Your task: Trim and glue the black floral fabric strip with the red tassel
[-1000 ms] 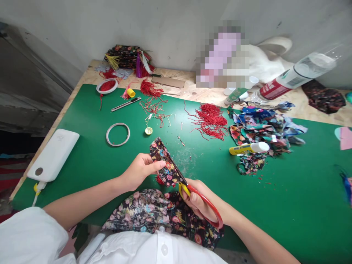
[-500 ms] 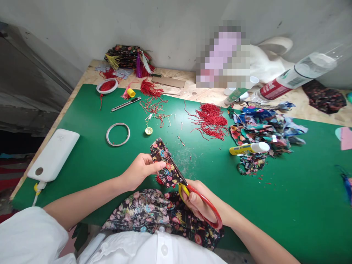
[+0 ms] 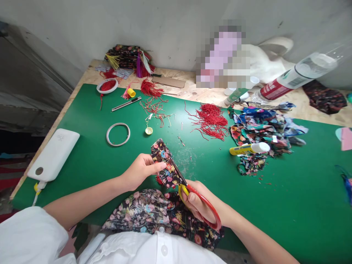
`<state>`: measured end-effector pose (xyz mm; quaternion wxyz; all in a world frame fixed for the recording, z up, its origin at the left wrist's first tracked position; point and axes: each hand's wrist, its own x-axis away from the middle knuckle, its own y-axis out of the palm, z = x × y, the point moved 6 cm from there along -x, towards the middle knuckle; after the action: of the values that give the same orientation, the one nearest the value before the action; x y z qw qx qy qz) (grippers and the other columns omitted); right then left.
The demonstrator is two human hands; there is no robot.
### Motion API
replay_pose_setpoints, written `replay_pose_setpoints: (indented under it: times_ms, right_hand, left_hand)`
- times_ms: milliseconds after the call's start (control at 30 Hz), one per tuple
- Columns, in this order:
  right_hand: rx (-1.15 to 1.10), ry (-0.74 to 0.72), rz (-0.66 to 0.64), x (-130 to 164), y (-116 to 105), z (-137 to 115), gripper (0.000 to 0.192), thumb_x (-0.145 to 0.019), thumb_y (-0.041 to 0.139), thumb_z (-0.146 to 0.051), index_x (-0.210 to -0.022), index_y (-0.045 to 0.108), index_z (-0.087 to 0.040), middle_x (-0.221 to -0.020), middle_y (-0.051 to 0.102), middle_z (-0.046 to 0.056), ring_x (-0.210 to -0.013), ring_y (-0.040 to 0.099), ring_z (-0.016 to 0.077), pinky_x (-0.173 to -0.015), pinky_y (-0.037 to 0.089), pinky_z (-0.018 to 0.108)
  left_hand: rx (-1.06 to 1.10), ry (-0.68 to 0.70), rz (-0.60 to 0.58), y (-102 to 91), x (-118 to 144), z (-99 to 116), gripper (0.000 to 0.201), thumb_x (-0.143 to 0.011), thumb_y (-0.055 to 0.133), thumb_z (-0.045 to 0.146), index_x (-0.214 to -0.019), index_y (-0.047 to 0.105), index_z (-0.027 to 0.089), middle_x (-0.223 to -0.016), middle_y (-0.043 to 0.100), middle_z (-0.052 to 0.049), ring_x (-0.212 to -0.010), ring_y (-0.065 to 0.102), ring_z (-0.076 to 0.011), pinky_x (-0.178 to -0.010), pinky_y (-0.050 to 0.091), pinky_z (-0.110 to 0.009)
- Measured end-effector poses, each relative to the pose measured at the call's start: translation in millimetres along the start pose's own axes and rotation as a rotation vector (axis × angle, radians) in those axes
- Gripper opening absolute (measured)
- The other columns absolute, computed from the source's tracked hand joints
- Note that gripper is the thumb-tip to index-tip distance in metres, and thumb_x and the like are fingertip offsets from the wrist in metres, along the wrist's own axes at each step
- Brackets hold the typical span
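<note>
My left hand point(image 3: 145, 169) pinches a flat rectangular piece of black floral fabric point(image 3: 165, 161), thumb on top and fingers underneath. Red threads point(image 3: 158, 180) peek out under its lower left side. In my right hand point(image 3: 198, 201) are scissors point(image 3: 206, 205) with a red and yellow handle. Their blades lie along the right edge of the fabric piece; whether they have fabric between them is hard to see. A larger black floral cloth point(image 3: 148, 209) lies below both hands, at the table's near edge and against my body.
Red cords point(image 3: 210, 121) and floral scraps point(image 3: 275, 124) with a glue stick point(image 3: 249, 148) lie ahead and right. A white power bank point(image 3: 54, 156), a tape ring point(image 3: 118, 134) and a utility knife point(image 3: 125, 104) are left. A bottle point(image 3: 295, 79) leans behind, near stacked floral pieces point(image 3: 125, 55) with tassels.
The fabric piece and the scissors have shifted very slightly. Both hands keep the same hold, and the things on the table have not moved.
</note>
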<state>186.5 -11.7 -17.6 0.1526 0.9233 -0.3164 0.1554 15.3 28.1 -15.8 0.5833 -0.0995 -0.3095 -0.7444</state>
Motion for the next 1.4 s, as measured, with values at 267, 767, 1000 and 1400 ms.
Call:
replay_pose_setpoints:
  times_ms: [267,767,1000,1400]
  right_hand:
    - [0.062,-0.020,0.002,-0.5,-1.4,-1.8,0.061,-0.087,0.035,-0.079,-0.086,0.043,-0.019,-0.056,0.034,-0.008,-0.039,0.033,0.0045,-0.033,0.028,0.016]
    - [0.168,-0.047,-0.060,0.8,-1.7,-1.1,0.060,-0.091,0.023,-0.078,-0.089,0.039,-0.019,-0.060,0.035,-0.007,-0.042,0.031,0.0048,-0.037,0.024,0.018]
    - [0.141,-0.048,-0.045,-1.3,-0.5,-5.6,0.058,-0.092,0.027,-0.076,-0.088,0.040,-0.019,-0.058,0.032,-0.009,-0.042,0.033,0.0042,-0.037,0.028,0.016]
    - [0.076,0.024,-0.054,-0.4,1.8,-0.6,0.057,-0.091,0.031,-0.076,-0.089,0.040,-0.020,-0.057,0.030,-0.010,-0.041,0.028,0.0037,-0.034,0.031,0.015]
  left_hand:
    - [0.023,0.004,0.002,1.1,0.4,0.7,0.034,-0.067,0.083,0.044,-0.067,0.072,0.012,-0.068,0.071,-0.003,-0.059,0.057,-0.0094,-0.061,0.046,-0.022]
    - [-0.014,-0.029,-0.034,2.7,0.3,-7.9,0.038,-0.070,0.081,0.048,-0.072,0.074,0.010,-0.074,0.075,-0.007,-0.066,0.064,-0.0135,-0.067,0.051,-0.025]
    - [-0.048,-0.035,-0.037,1.1,-2.2,-12.3,0.041,-0.070,0.080,0.051,-0.074,0.073,0.010,-0.072,0.073,-0.005,-0.065,0.062,-0.0115,-0.067,0.049,-0.023]
    - [-0.083,-0.050,-0.059,2.2,-1.0,-15.0,0.043,-0.071,0.077,0.053,-0.071,0.069,0.011,-0.072,0.071,-0.005,-0.067,0.062,-0.0136,-0.071,0.050,-0.027]
